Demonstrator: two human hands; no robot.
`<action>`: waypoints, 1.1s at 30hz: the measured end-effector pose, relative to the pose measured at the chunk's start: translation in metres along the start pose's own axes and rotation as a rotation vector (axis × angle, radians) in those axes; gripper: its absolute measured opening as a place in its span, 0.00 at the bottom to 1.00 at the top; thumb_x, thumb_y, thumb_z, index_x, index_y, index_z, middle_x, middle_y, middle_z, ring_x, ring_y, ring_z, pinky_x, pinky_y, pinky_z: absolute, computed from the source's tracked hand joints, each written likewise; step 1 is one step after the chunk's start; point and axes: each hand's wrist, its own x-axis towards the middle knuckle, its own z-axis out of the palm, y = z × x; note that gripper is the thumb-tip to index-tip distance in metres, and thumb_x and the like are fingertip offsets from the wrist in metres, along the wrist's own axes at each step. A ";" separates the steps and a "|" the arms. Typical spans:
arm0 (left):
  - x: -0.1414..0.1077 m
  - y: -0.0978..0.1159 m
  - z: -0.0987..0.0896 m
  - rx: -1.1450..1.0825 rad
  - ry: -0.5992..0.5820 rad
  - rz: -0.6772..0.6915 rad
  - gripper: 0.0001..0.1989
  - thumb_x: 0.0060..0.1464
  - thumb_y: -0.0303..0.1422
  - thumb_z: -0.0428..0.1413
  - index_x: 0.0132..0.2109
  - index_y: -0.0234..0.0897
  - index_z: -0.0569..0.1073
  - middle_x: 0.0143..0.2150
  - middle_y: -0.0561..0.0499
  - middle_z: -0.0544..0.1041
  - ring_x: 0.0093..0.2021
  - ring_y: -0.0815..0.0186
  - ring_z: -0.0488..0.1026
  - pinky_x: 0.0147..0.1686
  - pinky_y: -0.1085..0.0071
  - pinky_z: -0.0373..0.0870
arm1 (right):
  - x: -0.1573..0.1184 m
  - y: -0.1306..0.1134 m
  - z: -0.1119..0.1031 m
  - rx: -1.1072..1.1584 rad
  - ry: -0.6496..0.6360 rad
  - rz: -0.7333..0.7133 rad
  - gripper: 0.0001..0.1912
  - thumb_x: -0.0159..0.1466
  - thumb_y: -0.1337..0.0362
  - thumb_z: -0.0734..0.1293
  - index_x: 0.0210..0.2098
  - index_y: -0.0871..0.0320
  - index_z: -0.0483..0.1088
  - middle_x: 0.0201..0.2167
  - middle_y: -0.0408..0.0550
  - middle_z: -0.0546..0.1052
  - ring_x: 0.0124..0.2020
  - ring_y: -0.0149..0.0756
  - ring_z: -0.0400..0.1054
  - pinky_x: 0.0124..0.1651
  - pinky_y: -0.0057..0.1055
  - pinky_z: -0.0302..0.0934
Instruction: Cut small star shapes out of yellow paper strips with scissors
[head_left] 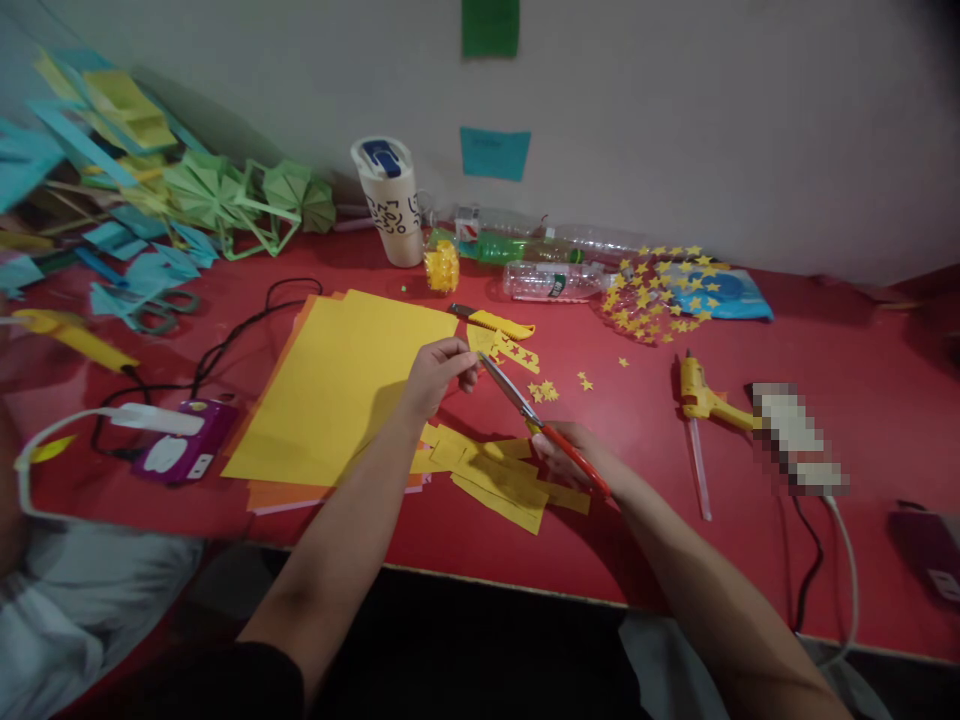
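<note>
My right hand point(566, 450) is closed round the red handles of the scissors point(517, 395), whose blades point up and left. The blade tips meet the pinched fingers of my left hand point(444, 372); whatever small piece those fingers hold is too small to make out. Beneath and between my hands lie several yellow paper strips point(502, 480). A stack of yellow sheets point(337, 375) is under my left wrist. Just beyond the blades are a punched yellow strip point(519, 353), a yellow cutter point(499, 322) and small yellow stars point(544, 391).
Clear bottles point(555, 282), a white tumbler point(394, 210) and a star-covered ball point(660, 295) stand or lie along the wall. A glue gun point(694, 390) is at right. At left are a purple power block point(184, 440), cables and green-handled scissors point(161, 310).
</note>
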 end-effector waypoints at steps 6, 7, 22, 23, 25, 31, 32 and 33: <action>0.001 -0.001 0.002 -0.001 0.034 0.078 0.10 0.42 0.35 0.62 0.23 0.36 0.68 0.17 0.55 0.72 0.18 0.74 0.67 0.21 0.75 0.68 | 0.001 0.001 0.001 0.005 0.018 0.018 0.28 0.53 0.36 0.68 0.24 0.54 0.60 0.14 0.35 0.59 0.12 0.25 0.55 0.12 0.23 0.47; 0.001 -0.002 0.002 -0.005 0.048 0.092 0.10 0.42 0.34 0.62 0.24 0.37 0.68 0.17 0.56 0.72 0.18 0.74 0.68 0.21 0.75 0.68 | 0.001 0.001 0.002 0.010 0.021 0.021 0.28 0.53 0.36 0.68 0.24 0.54 0.60 0.14 0.34 0.59 0.12 0.25 0.54 0.12 0.23 0.47; 0.001 -0.012 0.007 -0.087 0.053 0.064 0.09 0.38 0.34 0.64 0.27 0.36 0.73 0.19 0.56 0.73 0.19 0.73 0.69 0.20 0.75 0.68 | 0.003 0.004 0.005 0.084 0.002 -0.012 0.29 0.54 0.36 0.68 0.23 0.54 0.58 0.13 0.32 0.60 0.11 0.23 0.54 0.16 0.24 0.56; 0.001 -0.013 0.007 -0.096 0.046 0.064 0.09 0.39 0.34 0.64 0.27 0.36 0.73 0.19 0.56 0.73 0.19 0.73 0.69 0.20 0.76 0.68 | 0.003 0.004 0.006 0.090 -0.002 -0.021 0.28 0.54 0.36 0.68 0.23 0.54 0.59 0.12 0.32 0.60 0.11 0.23 0.54 0.16 0.24 0.57; 0.001 -0.016 0.009 -0.111 0.032 0.065 0.08 0.39 0.34 0.64 0.28 0.36 0.74 0.19 0.56 0.74 0.19 0.74 0.69 0.20 0.76 0.68 | 0.004 0.006 0.007 0.101 -0.005 -0.040 0.28 0.56 0.36 0.67 0.23 0.54 0.59 0.12 0.31 0.59 0.11 0.22 0.54 0.17 0.24 0.57; 0.001 -0.016 0.011 -0.131 0.022 0.061 0.07 0.40 0.33 0.64 0.28 0.36 0.75 0.19 0.56 0.74 0.18 0.74 0.69 0.20 0.76 0.68 | 0.004 0.010 0.006 0.118 -0.014 -0.062 0.27 0.58 0.37 0.67 0.24 0.54 0.59 0.12 0.31 0.59 0.11 0.22 0.54 0.18 0.24 0.58; 0.000 -0.015 0.011 -0.134 0.025 0.059 0.07 0.40 0.33 0.64 0.28 0.36 0.75 0.19 0.56 0.74 0.18 0.74 0.69 0.20 0.76 0.68 | 0.003 0.010 0.006 0.118 -0.017 -0.064 0.27 0.58 0.38 0.68 0.24 0.54 0.59 0.12 0.31 0.59 0.11 0.22 0.54 0.18 0.24 0.58; 0.000 -0.015 0.012 -0.138 0.026 0.056 0.07 0.40 0.33 0.64 0.28 0.36 0.74 0.19 0.56 0.74 0.18 0.74 0.69 0.20 0.76 0.68 | 0.003 0.009 0.006 0.117 -0.018 -0.066 0.27 0.58 0.38 0.68 0.24 0.54 0.59 0.12 0.31 0.59 0.12 0.23 0.54 0.18 0.24 0.59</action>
